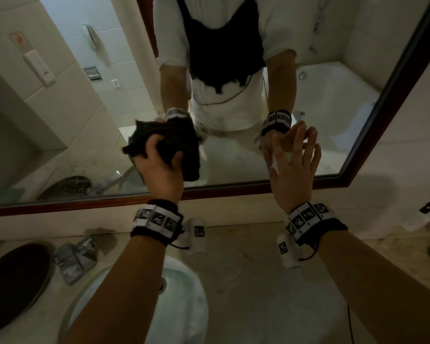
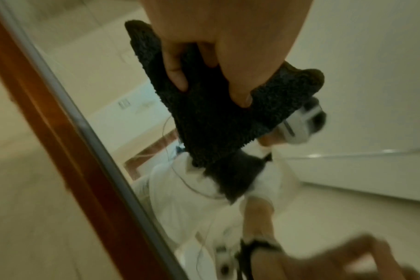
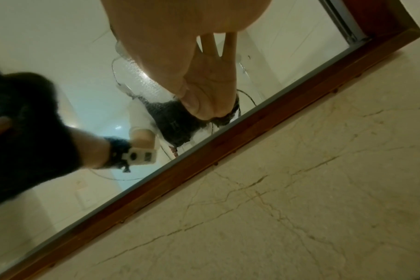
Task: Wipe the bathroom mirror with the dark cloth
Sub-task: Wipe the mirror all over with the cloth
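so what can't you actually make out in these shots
- Head view: whether the dark cloth touches the mirror; the left hand covers it.
- Head view: the mirror's top and left are cut off by the picture's edge.
- Left wrist view: the right hand is blurred.
- Right wrist view: the right hand's fingertips hide behind its palm.

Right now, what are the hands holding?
The left hand grips the dark cloth by its bunched middle. The right hand holds nothing.
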Available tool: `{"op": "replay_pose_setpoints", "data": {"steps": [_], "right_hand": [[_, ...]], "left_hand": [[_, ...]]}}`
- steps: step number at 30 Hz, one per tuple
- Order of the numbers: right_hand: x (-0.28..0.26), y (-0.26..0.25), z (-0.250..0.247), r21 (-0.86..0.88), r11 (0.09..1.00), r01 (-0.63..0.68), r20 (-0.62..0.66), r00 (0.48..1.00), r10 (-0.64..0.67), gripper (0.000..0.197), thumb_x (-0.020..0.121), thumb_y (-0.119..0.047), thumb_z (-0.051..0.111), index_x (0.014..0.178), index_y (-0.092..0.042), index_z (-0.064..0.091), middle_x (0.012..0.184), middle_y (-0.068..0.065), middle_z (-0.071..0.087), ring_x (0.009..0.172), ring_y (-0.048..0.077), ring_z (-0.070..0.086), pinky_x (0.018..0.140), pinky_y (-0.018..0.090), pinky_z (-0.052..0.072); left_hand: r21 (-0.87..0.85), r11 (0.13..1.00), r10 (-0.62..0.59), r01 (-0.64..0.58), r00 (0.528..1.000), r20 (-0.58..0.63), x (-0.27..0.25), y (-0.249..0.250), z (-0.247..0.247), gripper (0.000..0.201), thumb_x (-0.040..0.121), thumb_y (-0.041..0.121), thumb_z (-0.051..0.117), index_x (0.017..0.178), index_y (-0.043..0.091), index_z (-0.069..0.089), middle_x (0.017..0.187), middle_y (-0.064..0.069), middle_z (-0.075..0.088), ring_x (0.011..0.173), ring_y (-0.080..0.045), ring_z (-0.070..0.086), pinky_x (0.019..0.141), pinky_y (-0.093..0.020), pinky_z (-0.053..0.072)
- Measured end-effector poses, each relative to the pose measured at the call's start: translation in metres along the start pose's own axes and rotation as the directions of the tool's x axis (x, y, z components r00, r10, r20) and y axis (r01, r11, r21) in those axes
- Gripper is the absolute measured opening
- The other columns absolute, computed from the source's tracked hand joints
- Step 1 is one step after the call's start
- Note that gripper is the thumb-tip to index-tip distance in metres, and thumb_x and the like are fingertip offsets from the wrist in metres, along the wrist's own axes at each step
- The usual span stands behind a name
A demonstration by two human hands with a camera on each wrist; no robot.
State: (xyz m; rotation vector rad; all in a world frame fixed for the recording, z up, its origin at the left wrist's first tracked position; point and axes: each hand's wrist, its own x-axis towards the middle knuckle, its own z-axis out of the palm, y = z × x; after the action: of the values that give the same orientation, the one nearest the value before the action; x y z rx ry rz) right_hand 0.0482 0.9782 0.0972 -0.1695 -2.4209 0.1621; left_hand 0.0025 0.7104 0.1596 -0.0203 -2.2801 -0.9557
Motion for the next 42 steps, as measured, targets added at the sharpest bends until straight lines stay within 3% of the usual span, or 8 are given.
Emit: {"op": "replay_pose_setpoints", "data": {"steps": [10, 17, 23, 25, 29, 31, 35, 42], "right_hand": [[0.002, -0.003, 0.000, 0.007, 1.000, -0.030, 0.024, 0.999, 0.030, 0.098, 0.087, -0.031, 0.069, 0.155, -0.037, -0.001, 0.162, 0.022, -0.003, 0.148, 0.047, -0.005, 0.116, 0.065, 0.011], [0.002, -0.002, 0.003, 0.013, 1.000, -0.026, 0.006, 1.000, 0.025, 0.096, 0.087, -0.030, 0.069, 0.156, -0.036, 0.002, 0.162, 0.023, -0.001, 0.148, 0.047, -0.002, 0.115, 0.066, 0.012], [0.002, -0.002, 0.007, 0.038, 0.999, -0.019, -0.013, 1.000, 0.020, 0.095, 0.088, -0.026, 0.067, 0.156, -0.037, 0.001, 0.162, 0.023, -0.001, 0.147, 0.049, -0.003, 0.115, 0.067, 0.011], [0.002, -0.002, 0.008, 0.051, 0.999, -0.016, -0.022, 1.000, 0.017, 0.094, 0.088, -0.025, 0.066, 0.156, -0.036, 0.003, 0.161, 0.024, 0.001, 0.147, 0.050, -0.001, 0.114, 0.067, 0.011], [0.002, -0.001, 0.010, 0.056, 0.998, -0.015, -0.030, 0.999, 0.017, 0.090, 0.090, -0.026, 0.063, 0.156, -0.036, 0.003, 0.161, 0.024, 0.002, 0.147, 0.050, -0.001, 0.114, 0.067, 0.011], [0.002, -0.001, 0.010, 0.049, 0.999, -0.011, -0.029, 1.000, 0.012, 0.089, 0.090, -0.026, 0.062, 0.156, -0.036, 0.003, 0.161, 0.025, 0.002, 0.147, 0.051, -0.001, 0.114, 0.067, 0.011], [0.001, 0.002, 0.009, 0.038, 0.999, 0.000, -0.023, 1.000, 0.001, 0.092, 0.090, -0.029, 0.065, 0.156, -0.035, 0.003, 0.161, 0.024, 0.002, 0.147, 0.050, -0.001, 0.114, 0.067, 0.012], [0.000, 0.003, 0.008, 0.020, 1.000, 0.007, -0.031, 1.000, -0.007, 0.094, 0.088, -0.032, 0.068, 0.156, -0.036, 0.003, 0.162, 0.022, 0.003, 0.147, 0.048, 0.001, 0.115, 0.066, 0.014]], "left_hand": [[-0.142, 0.989, -0.065, 0.050, 0.993, -0.100, 0.018, -0.044, -0.018, 0.056, 0.082, 0.021, 0.071, 0.129, 0.023, 0.042, 0.143, -0.016, 0.026, 0.125, -0.036, 0.048, 0.106, -0.047, 0.043], [-0.111, 0.967, -0.225, 0.227, 0.974, 0.037, -0.024, -0.070, 0.001, 0.059, 0.082, 0.005, 0.072, 0.131, 0.014, 0.042, 0.141, -0.020, 0.028, 0.122, -0.037, 0.047, 0.111, -0.040, 0.039], [-0.098, 0.960, -0.261, 0.262, 0.965, 0.026, -0.033, -0.086, 0.011, 0.062, 0.080, 0.002, 0.072, 0.130, 0.020, 0.041, 0.142, -0.021, 0.028, 0.124, -0.037, 0.046, 0.110, -0.044, 0.040], [-0.087, 0.966, -0.242, 0.242, 0.970, 0.012, -0.039, -0.075, 0.017, 0.059, 0.081, 0.002, 0.070, 0.131, 0.017, 0.043, 0.143, -0.021, 0.027, 0.126, -0.034, 0.043, 0.112, -0.039, 0.037], [-0.173, 0.969, -0.181, 0.176, 0.983, -0.011, -0.056, -0.036, 0.043, 0.048, 0.083, -0.004, 0.065, 0.127, 0.007, 0.050, 0.140, -0.022, 0.030, 0.121, -0.027, 0.043, 0.101, -0.001, 0.027], [-0.205, 0.974, -0.093, 0.096, 0.995, 0.023, -0.069, -0.012, 0.061, 0.045, 0.084, 0.003, 0.069, 0.126, 0.005, 0.053, 0.135, -0.024, 0.035, 0.115, -0.033, 0.047, 0.101, -0.009, 0.033], [-0.191, 0.982, 0.021, 0.007, 0.990, 0.141, -0.095, 0.027, 0.091, 0.045, 0.088, 0.022, 0.070, 0.128, 0.011, 0.054, 0.131, -0.029, 0.040, 0.116, -0.042, 0.044, 0.104, -0.045, 0.041], [-0.157, 0.987, -0.003, 0.024, 0.991, 0.133, -0.081, 0.003, 0.080, 0.054, 0.082, 0.011, 0.073, 0.129, 0.021, 0.047, 0.136, -0.028, 0.035, 0.118, -0.039, 0.047, 0.102, -0.048, 0.045]]}}
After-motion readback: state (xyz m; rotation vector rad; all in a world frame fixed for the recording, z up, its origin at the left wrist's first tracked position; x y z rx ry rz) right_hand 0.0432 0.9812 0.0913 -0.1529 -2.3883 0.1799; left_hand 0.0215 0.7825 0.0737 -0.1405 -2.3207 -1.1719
